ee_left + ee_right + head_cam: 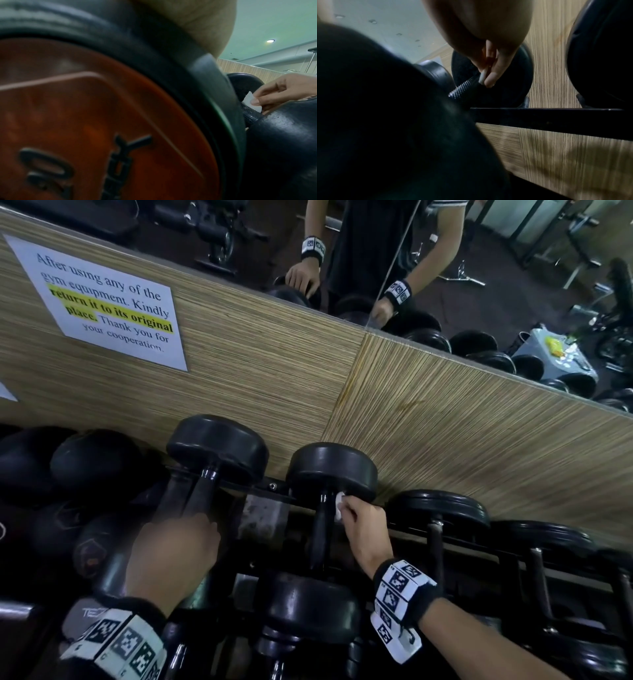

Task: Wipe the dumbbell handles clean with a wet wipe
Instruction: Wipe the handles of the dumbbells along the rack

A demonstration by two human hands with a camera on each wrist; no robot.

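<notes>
**A:** Where is the wet wipe right now?

**B:** Pinched in the right hand, a small white folded piece. It touches the far end of a dumbbell handle, just below that dumbbell's far head, the one against the wooden wall panel. The left wrist view shows the thumb pressing the wipe onto the knurled bar; in the right wrist view the fingertips close on it from above.

**A:** So the right hand's fingers are grasping?

**B:** Yes, curled in a pinch round the wipe, not round the bar itself.

**A:** And the left hand?

**B:** It sits on the next dumbbell handle to the left of the wiped one, near its close end. The fingers bend down over the bar and are hidden behind the hand, so I cannot tell whether they clasp it or only rest there. The left wrist camera is mostly filled by a blurred orange end cap with a black rubber rim.

**A:** How do the dumbbells lie?

**B:** Side by side on a black rack, handles pointing toward the wall panel. More black dumbbells lie to the right of the wiped one.

**A:** Anything on the wall?

**B:** A printed paper notice, up and left of the wiped dumbbell, and a mirror above the panel, reflecting both banded wrists.
</notes>
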